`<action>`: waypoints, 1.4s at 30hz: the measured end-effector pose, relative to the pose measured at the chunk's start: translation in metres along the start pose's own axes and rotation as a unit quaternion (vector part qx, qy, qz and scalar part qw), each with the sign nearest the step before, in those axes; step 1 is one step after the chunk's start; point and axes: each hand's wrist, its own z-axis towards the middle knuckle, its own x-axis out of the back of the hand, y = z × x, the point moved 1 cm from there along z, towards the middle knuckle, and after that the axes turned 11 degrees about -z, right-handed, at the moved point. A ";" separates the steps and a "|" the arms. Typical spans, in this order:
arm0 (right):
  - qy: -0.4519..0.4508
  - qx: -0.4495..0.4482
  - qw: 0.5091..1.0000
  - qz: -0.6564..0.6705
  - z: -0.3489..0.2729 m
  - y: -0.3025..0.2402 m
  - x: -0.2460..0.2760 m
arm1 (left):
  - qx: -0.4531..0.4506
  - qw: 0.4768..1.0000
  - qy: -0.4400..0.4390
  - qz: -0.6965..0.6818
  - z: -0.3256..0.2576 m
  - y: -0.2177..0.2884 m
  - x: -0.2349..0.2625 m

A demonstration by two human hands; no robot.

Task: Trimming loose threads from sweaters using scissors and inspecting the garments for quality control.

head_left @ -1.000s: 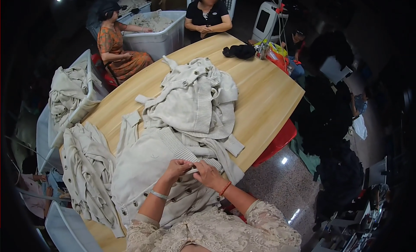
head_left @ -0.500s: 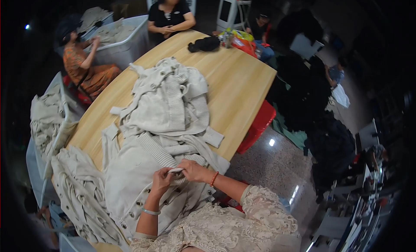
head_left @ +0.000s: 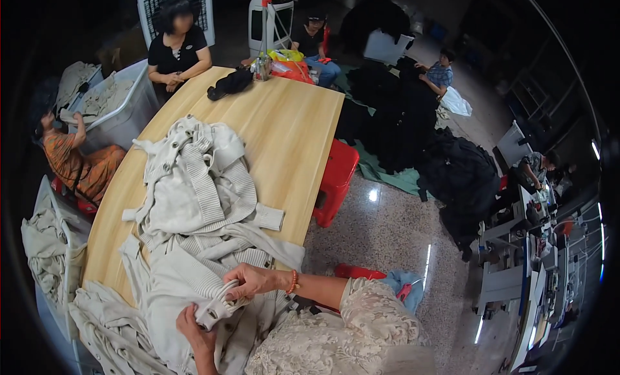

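A cream knitted cardigan (head_left: 174,284) lies spread on the wooden table (head_left: 284,136) right in front of me. My left hand (head_left: 197,326) pinches a folded edge of it from below. My right hand (head_left: 252,281) grips the same edge from above; an orange bead bracelet sits on that wrist. Both hands meet at one bunched strip of the knit. More cream cardigans (head_left: 194,181) are heaped just beyond.
A red stool (head_left: 336,178) stands beside the table's right edge. White bins (head_left: 119,110) with more knitwear stand at the left. Three people sit around the far end. A dark garment (head_left: 229,83) and bags (head_left: 287,65) lie at the far end; black clothes (head_left: 400,117) are piled on the floor.
The view has swung to the right, showing more floor. My hands stay on the same edge of the cardigan and have shifted slightly along it.
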 end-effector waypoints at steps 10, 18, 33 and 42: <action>0.065 0.137 0.882 -0.445 0.031 -0.041 -0.023 | 0.069 0.952 0.232 -0.187 0.019 0.055 0.079; 0.034 0.272 0.902 -0.332 0.038 -0.033 -0.034 | -0.134 0.938 -0.070 -0.312 0.027 0.122 0.063; 0.042 0.072 0.996 -0.040 0.020 -0.093 0.021 | 0.047 0.858 0.074 -0.507 0.067 0.128 0.069; -0.071 -0.145 0.984 0.081 -0.018 -0.038 0.068 | 0.126 0.678 -0.121 -0.714 0.068 0.151 0.031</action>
